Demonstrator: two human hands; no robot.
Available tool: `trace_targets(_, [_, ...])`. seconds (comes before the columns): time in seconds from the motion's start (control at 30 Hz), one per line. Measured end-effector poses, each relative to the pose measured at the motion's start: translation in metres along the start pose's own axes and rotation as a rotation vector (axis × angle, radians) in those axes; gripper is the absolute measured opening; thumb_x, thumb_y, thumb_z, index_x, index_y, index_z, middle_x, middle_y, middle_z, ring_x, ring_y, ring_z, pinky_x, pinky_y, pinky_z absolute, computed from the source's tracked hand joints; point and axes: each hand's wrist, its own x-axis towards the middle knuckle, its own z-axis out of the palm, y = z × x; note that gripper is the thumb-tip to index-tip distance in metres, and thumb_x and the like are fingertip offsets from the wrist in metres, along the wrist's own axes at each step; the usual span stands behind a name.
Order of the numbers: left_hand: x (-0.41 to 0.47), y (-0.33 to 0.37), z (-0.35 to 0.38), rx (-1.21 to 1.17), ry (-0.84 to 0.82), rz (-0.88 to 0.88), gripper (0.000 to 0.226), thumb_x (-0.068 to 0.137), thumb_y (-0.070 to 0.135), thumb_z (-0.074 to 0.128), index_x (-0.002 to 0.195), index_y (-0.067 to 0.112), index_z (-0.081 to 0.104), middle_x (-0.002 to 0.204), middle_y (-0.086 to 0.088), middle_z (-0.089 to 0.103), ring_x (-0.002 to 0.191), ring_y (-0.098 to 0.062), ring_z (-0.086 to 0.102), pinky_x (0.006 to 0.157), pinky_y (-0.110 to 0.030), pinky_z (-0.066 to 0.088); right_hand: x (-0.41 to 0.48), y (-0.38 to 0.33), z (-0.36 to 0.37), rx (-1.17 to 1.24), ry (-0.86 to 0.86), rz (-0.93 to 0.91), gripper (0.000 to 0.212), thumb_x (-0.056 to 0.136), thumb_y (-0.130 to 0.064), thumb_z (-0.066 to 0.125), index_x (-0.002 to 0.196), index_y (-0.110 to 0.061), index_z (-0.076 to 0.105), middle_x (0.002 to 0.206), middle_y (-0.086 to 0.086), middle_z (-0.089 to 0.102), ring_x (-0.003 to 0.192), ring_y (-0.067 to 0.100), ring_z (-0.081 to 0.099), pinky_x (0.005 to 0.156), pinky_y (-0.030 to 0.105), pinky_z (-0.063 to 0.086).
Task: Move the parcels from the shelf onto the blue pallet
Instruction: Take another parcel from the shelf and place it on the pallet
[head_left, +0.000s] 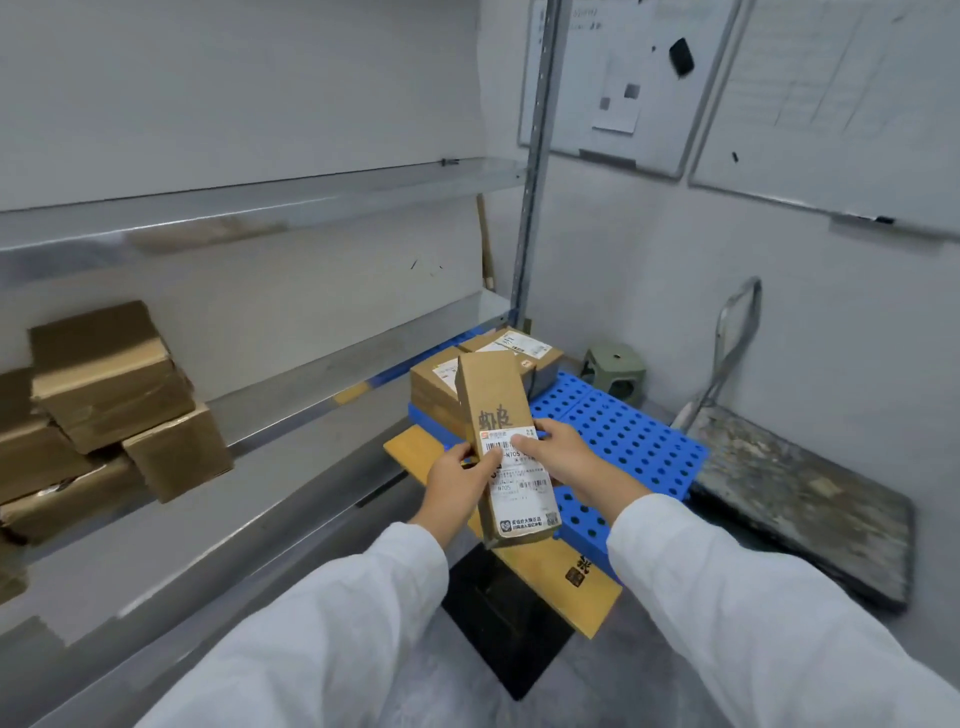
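I hold a long narrow cardboard parcel with a white shipping label and dark handwriting, in the air over the near corner of the blue pallet. My left hand grips its left side, thumb on the label. My right hand grips its right side. Two or three labelled parcels sit at the pallet's far left corner. Several brown parcels are stacked on the metal shelf at the left.
A flat yellow-brown box and a black panel lie on the floor below my hands. A worn platform trolley stands right of the pallet. A small green stool sits by the wall. Whiteboards hang above.
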Motion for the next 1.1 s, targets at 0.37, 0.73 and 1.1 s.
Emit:
trace_targets(0.37, [0.031, -0.003, 0.147, 0.082, 0.133, -0.007, 0.036, 0.093, 0.032, 0.064, 0.125, 0.015, 0.062, 0.104, 0.013, 0.068, 0.078, 0.011, 0.065, 0.057, -0.007, 0.047, 0.056, 0.050, -0.136, 0.005, -0.106, 0.001, 0.044, 0.096, -0.021, 0.058, 0.138, -0.012, 0.048, 0.122, 0.010, 0.065, 0.090, 0.020, 0.067, 0.056, 0.026, 0.050])
trace_targets(0.73, [0.050, -0.025, 0.196, 0.093, 0.304, -0.057, 0.026, 0.094, 0.031, 0.062, 0.118, 0.020, 0.060, 0.093, 0.021, 0.063, 0.077, 0.010, 0.061, 0.054, -0.005, 0.046, 0.102, 0.080, -0.162, -0.036, -0.252, -0.023, 0.035, 0.098, -0.018, 0.054, 0.133, -0.012, 0.055, 0.116, 0.009, 0.068, 0.095, 0.024, 0.068, 0.079, 0.038, 0.057])
trace_targets(1.1, [0.103, -0.080, 0.195, -0.065, 0.418, -0.190, 0.024, 0.094, 0.028, 0.063, 0.115, 0.016, 0.061, 0.097, 0.010, 0.068, 0.082, -0.001, 0.066, 0.058, -0.012, 0.050, 0.180, 0.097, -0.132, -0.230, -0.357, 0.038, 0.035, 0.098, -0.018, 0.053, 0.132, -0.010, 0.051, 0.120, 0.012, 0.065, 0.100, 0.028, 0.066, 0.080, 0.039, 0.055])
